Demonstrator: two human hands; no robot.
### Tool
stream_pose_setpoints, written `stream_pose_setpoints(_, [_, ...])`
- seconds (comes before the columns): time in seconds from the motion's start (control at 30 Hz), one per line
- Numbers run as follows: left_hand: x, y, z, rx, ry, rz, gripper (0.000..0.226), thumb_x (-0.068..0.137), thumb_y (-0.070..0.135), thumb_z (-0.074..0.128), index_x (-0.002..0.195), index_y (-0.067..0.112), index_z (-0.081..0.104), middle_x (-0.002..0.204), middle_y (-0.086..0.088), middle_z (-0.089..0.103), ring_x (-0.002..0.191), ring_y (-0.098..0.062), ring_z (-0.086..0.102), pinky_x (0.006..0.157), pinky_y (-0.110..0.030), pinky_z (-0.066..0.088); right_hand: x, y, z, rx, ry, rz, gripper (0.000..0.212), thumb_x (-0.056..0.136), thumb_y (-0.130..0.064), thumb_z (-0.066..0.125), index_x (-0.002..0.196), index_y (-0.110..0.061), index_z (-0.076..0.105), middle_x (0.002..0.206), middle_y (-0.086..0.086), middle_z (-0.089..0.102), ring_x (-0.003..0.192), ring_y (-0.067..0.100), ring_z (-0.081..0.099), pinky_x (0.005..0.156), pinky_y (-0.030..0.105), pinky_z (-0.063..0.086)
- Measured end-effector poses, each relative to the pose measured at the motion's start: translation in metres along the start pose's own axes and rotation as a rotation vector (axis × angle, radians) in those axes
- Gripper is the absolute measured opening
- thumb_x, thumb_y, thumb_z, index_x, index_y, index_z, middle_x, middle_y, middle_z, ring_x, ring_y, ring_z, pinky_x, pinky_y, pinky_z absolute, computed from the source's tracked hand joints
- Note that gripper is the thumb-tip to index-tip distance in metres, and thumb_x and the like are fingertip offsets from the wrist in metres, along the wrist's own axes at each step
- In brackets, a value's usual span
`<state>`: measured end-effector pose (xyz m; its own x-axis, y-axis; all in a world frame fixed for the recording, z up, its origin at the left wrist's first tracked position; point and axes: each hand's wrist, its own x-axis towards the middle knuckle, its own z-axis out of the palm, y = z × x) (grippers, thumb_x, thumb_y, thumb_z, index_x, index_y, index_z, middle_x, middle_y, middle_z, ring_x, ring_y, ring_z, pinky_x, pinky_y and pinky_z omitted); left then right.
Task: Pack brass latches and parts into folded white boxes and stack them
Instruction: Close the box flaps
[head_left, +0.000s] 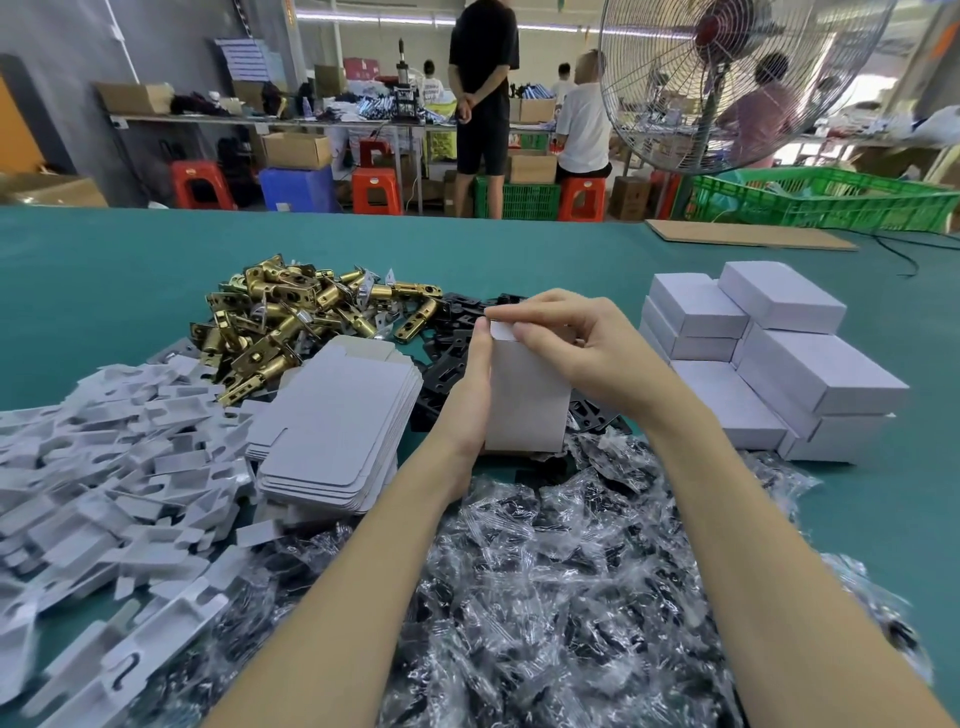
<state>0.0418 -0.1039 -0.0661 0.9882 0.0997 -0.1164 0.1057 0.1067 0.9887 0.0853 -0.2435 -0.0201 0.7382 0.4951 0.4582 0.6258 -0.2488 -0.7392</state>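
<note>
At the middle of the green table (130, 270), a white box (524, 395) stands upright on end, held between both hands. The left hand (467, 395) lies flat along its left side, fingers straight, thumb up by the top edge. The right hand (587, 348) curls over the top, its fingers apparently pinching the end flap, though the flap itself is mostly hidden. Behind and to the left lies a heap of brass latches (296, 322); flat box blanks (337, 426) sit just left of the box. Black plates (452, 343) spread behind it, bagged parts (561, 571) fill the foreground, white inserts (104, 467) lie far left, and finished boxes (779, 358) are stacked right.
</note>
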Motion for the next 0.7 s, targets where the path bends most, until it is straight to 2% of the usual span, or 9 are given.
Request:
stream_pose_setpoints(0.07, [0.0,0.001,0.0,0.004,0.001,-0.009,0.082,0.087,0.086,0.028,0.118,0.023,0.07,0.112,-0.011,0.075,0.106,-0.028,0.072,0.103,-0.053,0.052,-0.002,0.002,0.0,0.065,-0.014,0.015,0.026,0.099,-0.023,0.059,0.111,-0.038,0.077,0.105,-0.017,0.073,0.096,0.0,0.064,0.078,0.016,0.044])
stream_pose_setpoints(0.13, [0.0,0.002,0.001,0.0,0.001,-0.021,0.083,0.087,0.086,0.03,0.119,0.021,0.07,0.114,-0.012,0.075,0.106,-0.029,0.072,0.102,-0.053,0.053,-0.004,0.005,-0.002,0.1,0.002,0.021,0.025,0.101,-0.022,0.06,0.11,-0.036,0.079,0.073,-0.019,0.069,0.063,0.001,0.053,0.06,0.016,0.037])
stream_pose_setpoints(0.17, [0.0,0.002,0.001,-0.002,0.001,-0.024,0.083,0.087,0.086,0.03,0.118,0.021,0.07,0.113,-0.012,0.075,0.105,-0.029,0.072,0.102,-0.053,0.053,-0.004,0.006,-0.004,0.104,0.012,0.022,0.024,0.101,-0.022,0.061,0.108,-0.036,0.08,0.065,-0.016,0.067,0.058,0.001,0.046,0.056,0.017,0.034])
stream_pose_setpoints(0.23, [0.0,0.002,0.001,0.004,-0.004,-0.023,0.084,0.086,0.087,0.031,0.118,0.02,0.071,0.113,-0.012,0.075,0.104,-0.029,0.072,0.101,-0.053,0.053,-0.003,0.005,-0.006,0.126,0.006,0.042,0.023,0.1,-0.02,0.063,0.108,-0.034,0.08,0.078,-0.003,0.076,0.066,0.002,0.052,0.057,0.019,0.039])
stream_pose_setpoints(0.33, [0.0,0.002,0.0,0.023,-0.017,-0.015,0.087,0.081,0.09,0.031,0.115,0.021,0.072,0.112,-0.011,0.075,0.104,-0.028,0.073,0.102,-0.053,0.053,-0.005,0.002,-0.01,0.164,-0.022,0.064,0.023,0.1,-0.012,0.063,0.112,-0.023,0.079,0.089,-0.012,0.078,0.073,-0.005,0.061,0.061,0.009,0.042])
stream_pose_setpoints(0.47, [0.002,0.0,0.001,0.053,-0.019,-0.02,0.09,0.078,0.093,0.029,0.119,0.025,0.071,0.115,-0.007,0.074,0.107,-0.025,0.071,0.104,-0.051,0.052,-0.006,0.004,-0.014,0.187,-0.037,0.1,0.025,0.102,-0.012,0.06,0.114,-0.025,0.078,0.11,-0.008,0.078,0.101,0.009,0.069,0.079,0.022,0.051])
stream_pose_setpoints(0.57, [0.004,-0.002,0.0,0.006,-0.008,-0.031,0.087,0.085,0.089,0.027,0.118,0.021,0.071,0.111,-0.01,0.076,0.106,-0.027,0.072,0.103,-0.051,0.052,-0.008,0.007,-0.009,0.174,-0.085,0.099,0.027,0.104,-0.019,0.057,0.121,-0.031,0.075,0.125,-0.014,0.072,0.119,0.003,0.063,0.095,0.026,0.052])
stream_pose_setpoints(0.63, [0.005,-0.003,-0.001,-0.006,-0.003,-0.041,0.085,0.086,0.088,0.026,0.118,0.022,0.072,0.11,-0.009,0.076,0.105,-0.027,0.072,0.104,-0.052,0.052,-0.009,0.011,-0.006,0.12,-0.095,0.075,0.03,0.103,-0.019,0.06,0.127,-0.032,0.071,0.135,-0.017,0.065,0.132,-0.002,0.053,0.107,0.028,0.046])
stream_pose_setpoints(0.7, [0.006,-0.004,-0.001,0.001,-0.015,-0.029,0.084,0.087,0.088,0.024,0.117,0.026,0.073,0.108,-0.006,0.077,0.105,-0.025,0.072,0.104,-0.051,0.052,-0.009,0.013,-0.006,0.055,-0.106,0.052,0.034,0.101,-0.017,0.064,0.129,-0.036,0.069,0.139,-0.021,0.061,0.135,-0.006,0.047,0.109,0.025,0.044])
